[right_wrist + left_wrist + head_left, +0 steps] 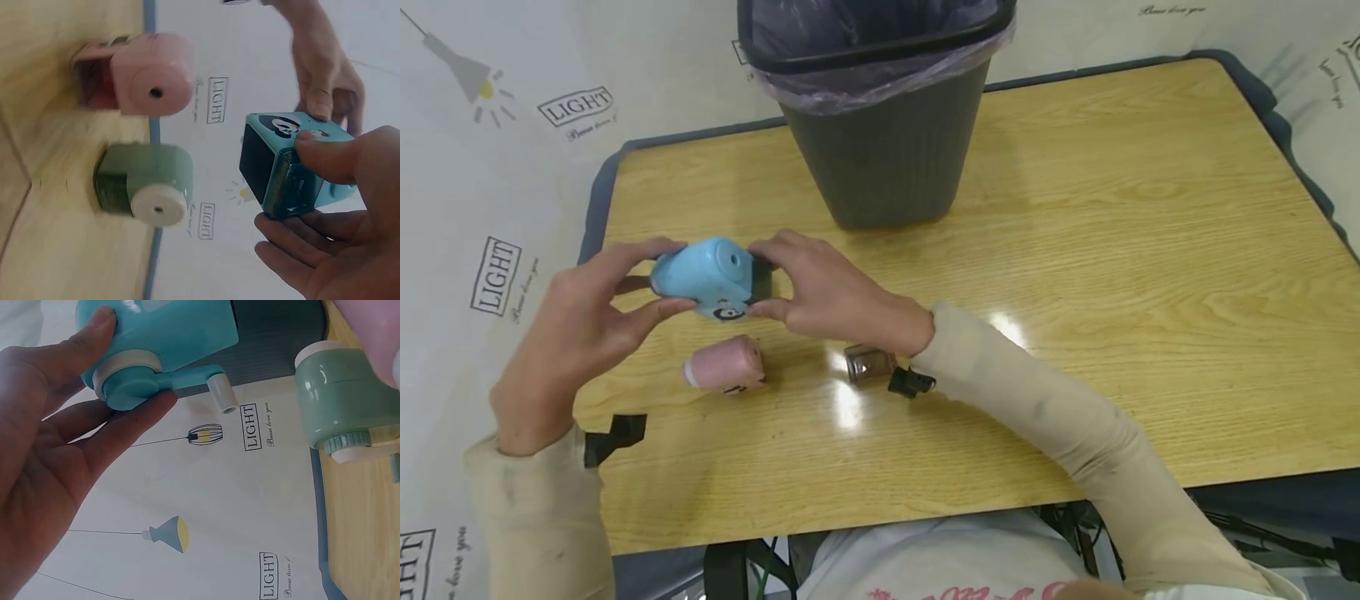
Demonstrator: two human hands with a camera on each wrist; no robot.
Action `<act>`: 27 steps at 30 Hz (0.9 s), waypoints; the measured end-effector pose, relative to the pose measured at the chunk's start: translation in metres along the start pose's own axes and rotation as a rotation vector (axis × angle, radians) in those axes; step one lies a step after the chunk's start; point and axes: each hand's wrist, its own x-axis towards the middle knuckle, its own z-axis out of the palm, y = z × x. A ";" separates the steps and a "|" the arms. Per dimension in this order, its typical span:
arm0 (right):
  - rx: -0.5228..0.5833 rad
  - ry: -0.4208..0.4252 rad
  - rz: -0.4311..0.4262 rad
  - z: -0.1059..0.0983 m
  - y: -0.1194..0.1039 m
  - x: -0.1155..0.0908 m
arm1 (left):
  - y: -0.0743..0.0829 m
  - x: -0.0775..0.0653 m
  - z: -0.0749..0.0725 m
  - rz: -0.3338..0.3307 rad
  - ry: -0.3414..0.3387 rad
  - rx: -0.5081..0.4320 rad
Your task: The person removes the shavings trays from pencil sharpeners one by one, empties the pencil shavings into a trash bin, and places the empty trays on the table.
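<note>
A light blue crank pencil sharpener (703, 271) with a panda print is held up on its side between both hands. My left hand (576, 321) grips its crank end, thumb on one side and fingers on the other; the crank (187, 376) shows in the left wrist view. My right hand (820, 283) pinches the opposite end, where a dark clear drawer (299, 184) sits. Just below, a pink sharpener (726, 365) lies on the table, its drawer slot vacant in the right wrist view. A green sharpener (147, 178) lies beside it, hidden in the head view.
A small brownish clear drawer (868, 364) lies on the table under my right wrist. A dark grey bin (887, 158) with a purple liner stands at the back of the wooden table (1135, 275). Printed wall covering (561, 183) rises behind and to the left.
</note>
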 end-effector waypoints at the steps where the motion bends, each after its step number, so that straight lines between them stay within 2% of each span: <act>1: -0.013 0.000 -0.007 0.000 0.000 0.000 | 0.000 0.000 -0.001 0.003 -0.002 0.004; 10: 0.056 -0.008 -0.054 -0.006 0.005 0.002 | 0.005 0.000 -0.005 0.001 -0.021 0.036; 17: 0.031 -0.014 -0.043 -0.010 0.005 0.000 | 0.008 0.004 -0.005 0.034 -0.027 0.015; 23: 0.083 -0.006 -0.034 -0.011 0.004 -0.001 | 0.009 0.005 -0.004 0.041 -0.027 -0.009; 27: 0.120 0.014 -0.050 -0.012 0.004 -0.001 | 0.009 0.005 -0.004 0.016 -0.024 -0.023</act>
